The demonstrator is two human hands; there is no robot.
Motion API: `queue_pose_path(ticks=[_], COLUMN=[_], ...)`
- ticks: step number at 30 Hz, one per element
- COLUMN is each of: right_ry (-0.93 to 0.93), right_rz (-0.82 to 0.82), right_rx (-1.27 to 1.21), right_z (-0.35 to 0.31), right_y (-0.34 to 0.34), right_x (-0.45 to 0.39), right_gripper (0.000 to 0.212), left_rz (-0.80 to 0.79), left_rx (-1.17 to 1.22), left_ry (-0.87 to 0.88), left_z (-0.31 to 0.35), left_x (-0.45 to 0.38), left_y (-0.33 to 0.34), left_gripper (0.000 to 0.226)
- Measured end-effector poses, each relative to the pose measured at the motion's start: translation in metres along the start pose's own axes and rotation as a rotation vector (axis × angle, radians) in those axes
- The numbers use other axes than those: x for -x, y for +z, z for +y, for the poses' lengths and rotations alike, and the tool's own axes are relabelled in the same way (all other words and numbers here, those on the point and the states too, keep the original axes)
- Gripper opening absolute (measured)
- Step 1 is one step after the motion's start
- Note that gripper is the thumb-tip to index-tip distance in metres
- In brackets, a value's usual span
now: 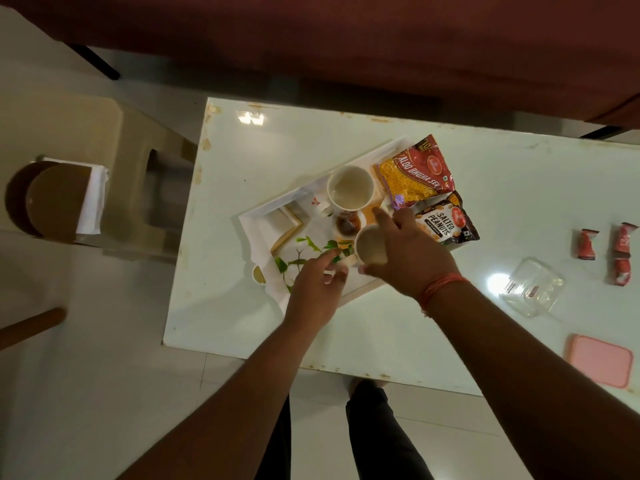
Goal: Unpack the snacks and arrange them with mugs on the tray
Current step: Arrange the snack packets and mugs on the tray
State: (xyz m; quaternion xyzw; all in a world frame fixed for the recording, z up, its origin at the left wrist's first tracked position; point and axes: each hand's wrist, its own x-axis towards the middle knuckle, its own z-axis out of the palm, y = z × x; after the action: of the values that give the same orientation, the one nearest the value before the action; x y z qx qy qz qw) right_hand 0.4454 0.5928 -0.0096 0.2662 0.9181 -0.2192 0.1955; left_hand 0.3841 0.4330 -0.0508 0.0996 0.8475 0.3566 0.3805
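White tabletop [450,323] carries your tray [263,216]; two empty mugs [350,187] stand upright inside. Your right hand [412,258] grips one mug [370,250]; your left hand [317,289] hovers slack.

White tray [263,216] w/ leaf print sits angled on the surface. Two white mugs on it – far mug [350,187] upright, open mouth up; near mug [371,249] upright at tray's near-right side, partly covered by the right hand [412,258]. Red aloo bhujia pack [415,168] lies flat at tray's far-right corner, sealed; black salted peanuts pack [446,221] just beside it – overlapping its lower edge, nearer the tray's right rim.
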Motion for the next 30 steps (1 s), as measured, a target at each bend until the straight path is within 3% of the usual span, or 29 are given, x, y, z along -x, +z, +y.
queue_pose_path(ticks=[4, 8, 12, 20, 28, 30], right_ry=[-0.035, -0.154, -0.188, -0.171, -0.153, -0.179], right_rz=[0.152, -0.012, -0.181, -0.128, -0.195, -0.183], right_rx=[-0.119, -0.042, 0.042, 0.058, 0.118, 0.177], right_z=[-0.005, -0.020, -0.029, -0.022, -0.030, -0.037], right_y=[-0.033, -0.047, -0.044, -0.033, -0.041, -0.046], right_x=[-0.028, -0.074, -0.099, -0.099, -0.096, -0.093], right_gripper=[0.079, 0.092, 0.093, 0.089, 0.089, 0.080], left_rz=[0.210, 0.179, 0.092, 0.112, 0.082, 0.076], left_rx=[0.288, 0.488, 0.455, 0.374, 0.332, 0.330], left_ry=[-0.067, -0.184, -0.202, -0.194, -0.170, -0.170], left_z=[0.006, 0.012, 0.024, 0.025, 0.027, 0.028], left_x=[-0.013, -0.049, -0.074, -0.090, -0.088, -0.085], left_y=[-0.018, -0.029, -0.034, -0.030, -0.035, -0.041], left_gripper=[0.030, 0.037, 0.029, 0.024, 0.027, 0.029])
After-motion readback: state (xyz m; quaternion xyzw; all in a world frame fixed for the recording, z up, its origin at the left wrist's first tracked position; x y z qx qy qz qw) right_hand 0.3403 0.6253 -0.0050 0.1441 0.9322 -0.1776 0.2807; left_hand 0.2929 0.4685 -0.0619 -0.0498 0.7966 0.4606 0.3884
